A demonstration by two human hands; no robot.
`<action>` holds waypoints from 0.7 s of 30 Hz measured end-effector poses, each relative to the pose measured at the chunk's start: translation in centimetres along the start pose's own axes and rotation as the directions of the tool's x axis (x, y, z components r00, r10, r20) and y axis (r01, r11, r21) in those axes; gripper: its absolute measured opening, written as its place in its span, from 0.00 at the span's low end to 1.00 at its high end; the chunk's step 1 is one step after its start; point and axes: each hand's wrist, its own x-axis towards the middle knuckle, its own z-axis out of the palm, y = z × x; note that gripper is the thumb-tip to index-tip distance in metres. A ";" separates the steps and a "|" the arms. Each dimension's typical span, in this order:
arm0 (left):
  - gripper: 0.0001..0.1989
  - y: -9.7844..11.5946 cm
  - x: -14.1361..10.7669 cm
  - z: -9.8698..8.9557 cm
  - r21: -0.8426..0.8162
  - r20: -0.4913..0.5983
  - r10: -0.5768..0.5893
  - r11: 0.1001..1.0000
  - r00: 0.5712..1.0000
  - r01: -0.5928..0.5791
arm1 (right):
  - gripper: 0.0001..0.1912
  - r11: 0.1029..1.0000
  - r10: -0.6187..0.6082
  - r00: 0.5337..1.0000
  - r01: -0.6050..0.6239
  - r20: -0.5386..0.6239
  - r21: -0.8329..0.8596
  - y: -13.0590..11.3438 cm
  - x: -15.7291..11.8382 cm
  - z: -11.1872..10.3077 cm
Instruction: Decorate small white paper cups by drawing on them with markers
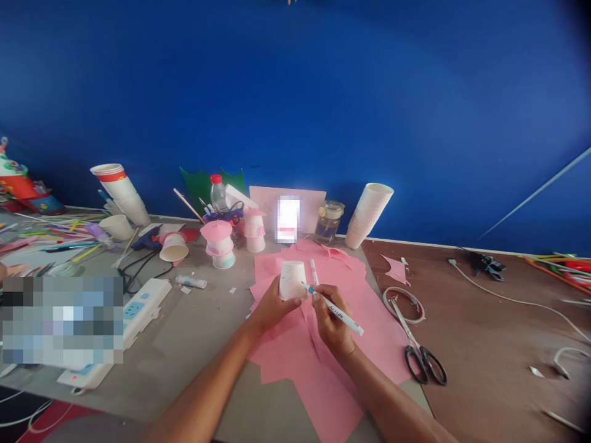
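My left hand (273,305) holds a white paper cup (292,278) upside down, its fingers wrapped round the lower part. Faint bluish marks show on the cup's side. Between the fingers of my right hand (333,314) is a white acrylic marker (342,315), its teal tip end at the cup's right side. Whether the tip touches the cup, I cannot tell. Beneath both hands lies cut pink paper (286,357). Just behind the cup is another marker (314,272), white and pink. Two small cup towers with pink tops, one nearer (218,245) and one farther (255,230), stand at the left.
Black-handled scissors (420,357) lie across a tape roll (404,305) on the right. A tall cup stack (369,215) leans near the blue wall, beside a glass jar (329,223). At the left are a power strip (145,301), a cup on its side (173,247) and cables.
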 end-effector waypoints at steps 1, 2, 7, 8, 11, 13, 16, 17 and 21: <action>0.26 0.0 0.0 0.0 0.000 -0.002 -0.004 1.000 1.000 0.004 | 0.04 1.000 0.001 1.000 -0.001 0.000 0.004 0.0 0.0 0.0; 0.26 -0.1 0.0 0.0 0.000 -0.002 -0.009 1.000 1.000 0.009 | 0.04 1.000 0.002 1.000 -0.002 0.001 0.006 0.1 0.0 0.0; 0.25 0.1 0.0 0.0 0.023 0.004 -0.007 1.000 1.000 0.007 | 0.05 1.000 0.018 1.000 -0.018 0.009 0.003 0.0 0.0 0.0; 0.25 0.1 0.0 0.0 0.029 0.002 -0.007 1.000 1.000 0.007 | 0.05 1.000 0.022 1.000 -0.022 0.010 0.008 0.0 0.0 0.0; 0.25 0.2 0.0 -0.1 0.024 0.005 -0.005 1.000 1.000 0.005 | 0.05 0.999 0.029 1.000 -0.029 0.006 0.017 0.0 0.0 0.0; 0.26 0.2 0.0 -0.1 0.019 0.012 -0.010 1.000 1.000 0.009 | 0.04 0.999 0.029 1.000 -0.029 0.003 0.015 0.0 0.0 0.0; 0.26 0.2 0.0 -0.1 0.024 0.007 -0.018 1.000 1.000 0.018 | 0.04 1.000 0.026 1.000 -0.026 0.002 0.017 0.0 0.0 0.0; 0.26 0.2 0.0 0.0 0.022 0.005 -0.017 1.000 1.000 0.017 | 0.04 1.000 0.026 1.000 -0.026 0.004 0.017 0.0 0.0 0.0; 0.27 0.2 -0.1 0.0 0.013 0.000 -0.012 1.000 1.000 0.012 | 0.05 1.000 0.028 1.000 -0.028 0.004 0.013 0.0 0.0 0.0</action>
